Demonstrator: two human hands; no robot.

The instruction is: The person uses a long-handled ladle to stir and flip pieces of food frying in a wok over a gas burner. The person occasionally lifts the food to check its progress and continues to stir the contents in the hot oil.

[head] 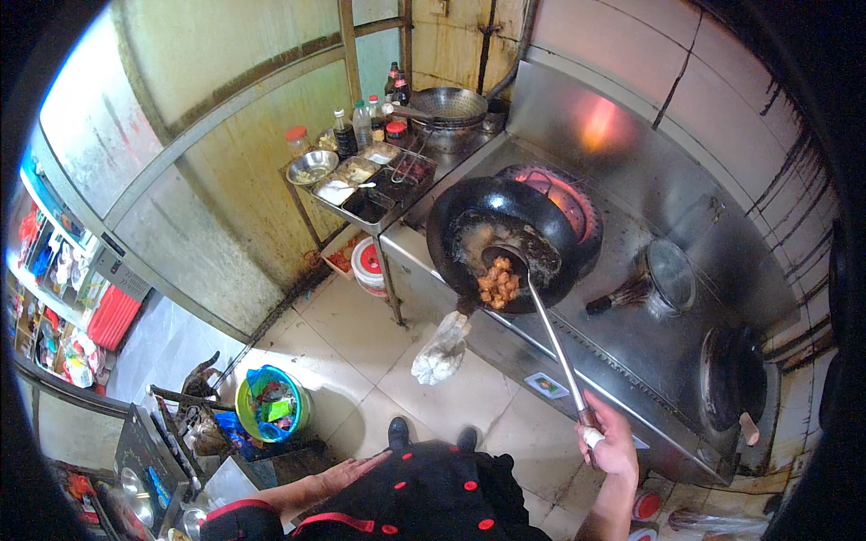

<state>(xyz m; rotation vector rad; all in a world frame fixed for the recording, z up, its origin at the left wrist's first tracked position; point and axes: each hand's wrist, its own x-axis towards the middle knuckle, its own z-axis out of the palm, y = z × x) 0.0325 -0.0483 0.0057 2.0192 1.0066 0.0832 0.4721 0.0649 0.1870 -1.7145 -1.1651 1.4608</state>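
My right hand grips the wooden handle of a long metal ladle. The ladle's bowl rests inside a black wok, beside browned chunks of food near the wok's lower edge. Liquid lies in the middle of the wok. The wok's handle is wrapped in a whitish cloth, and no hand is on it. My left hand lies by the front of the black jacket, fingers extended, with nothing seen in it. Behind the wok glows a burner.
A side stand holds seasoning trays, bottles and stacked strainers. On the steel stove are a glass-like round pot with a brush, and another wok. A green bin and a cat are at the left.
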